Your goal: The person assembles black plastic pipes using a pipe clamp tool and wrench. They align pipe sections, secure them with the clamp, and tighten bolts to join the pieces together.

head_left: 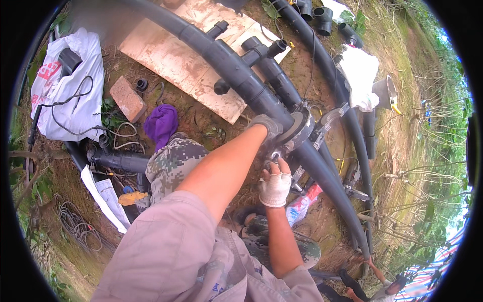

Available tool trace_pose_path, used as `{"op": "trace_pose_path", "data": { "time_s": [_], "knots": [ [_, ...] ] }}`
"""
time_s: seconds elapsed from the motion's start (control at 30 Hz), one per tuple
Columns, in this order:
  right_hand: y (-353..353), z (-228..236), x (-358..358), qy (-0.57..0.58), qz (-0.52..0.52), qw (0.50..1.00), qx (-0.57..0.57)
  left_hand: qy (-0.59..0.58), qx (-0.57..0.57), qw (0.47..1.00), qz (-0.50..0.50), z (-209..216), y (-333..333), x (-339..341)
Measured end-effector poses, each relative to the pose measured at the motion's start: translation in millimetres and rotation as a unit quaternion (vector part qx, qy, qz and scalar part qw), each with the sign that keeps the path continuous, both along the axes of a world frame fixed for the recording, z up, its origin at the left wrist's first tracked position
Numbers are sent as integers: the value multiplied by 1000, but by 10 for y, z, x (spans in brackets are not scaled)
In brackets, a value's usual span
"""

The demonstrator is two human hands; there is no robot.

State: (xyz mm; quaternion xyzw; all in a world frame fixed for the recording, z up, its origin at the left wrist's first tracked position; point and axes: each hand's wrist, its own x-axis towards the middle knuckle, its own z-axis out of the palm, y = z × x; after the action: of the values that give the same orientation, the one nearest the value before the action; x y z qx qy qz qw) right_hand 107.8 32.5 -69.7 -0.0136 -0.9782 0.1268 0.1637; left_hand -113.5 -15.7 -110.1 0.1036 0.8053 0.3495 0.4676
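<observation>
A thick black plastic pipe (pixel 226 60) with short side outlets runs from the upper left to the lower right. A dark metal ring clamp (pixel 298 130) sits around it. My left hand (pixel 269 126), in a grey glove, is against the pipe's near side beside the clamp; its fingers are mostly hidden. Below it, my right hand (pixel 275 185) wears a white fingerless glove. Its fingers curl closed at a small round metal fitting (pixel 274 156) on the clamp's near side. Part of that fitting is hidden by the fingers.
A second black pipe (pixel 322 55) lies beyond, with another open clamp half (pixel 332 118) near it. A board (pixel 166 50), brick (pixel 128 98), purple cloth (pixel 161 125) and white sack (pixel 75 90) lie around. Another person's arm (pixel 376 272) shows at the lower right.
</observation>
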Motion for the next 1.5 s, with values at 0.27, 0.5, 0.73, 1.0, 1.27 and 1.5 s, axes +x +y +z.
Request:
{"op": "trace_pose_path", "data": {
  "time_s": [0.27,0.5,0.73,1.0,1.27,1.5],
  "knots": [
    [-152,74,-88,-130,-117,984,41,12,14,1000,-17,-307,35,-26],
    [-27,388,-33,-140,11,982,130,-26,12,999,29,239,-103,28],
    [-171,102,81,-203,-118,971,-51,-12,25,999,16,-218,63,2],
    [-441,-139,177,-42,-170,926,-333,-7,5,999,34,-9,43,45],
    [-205,129,-73,-86,-134,985,68,-36,15,999,4,128,-27,4],
    [-141,324,-85,-139,-40,985,92,-35,11,999,17,159,-76,14]
  ]
}}
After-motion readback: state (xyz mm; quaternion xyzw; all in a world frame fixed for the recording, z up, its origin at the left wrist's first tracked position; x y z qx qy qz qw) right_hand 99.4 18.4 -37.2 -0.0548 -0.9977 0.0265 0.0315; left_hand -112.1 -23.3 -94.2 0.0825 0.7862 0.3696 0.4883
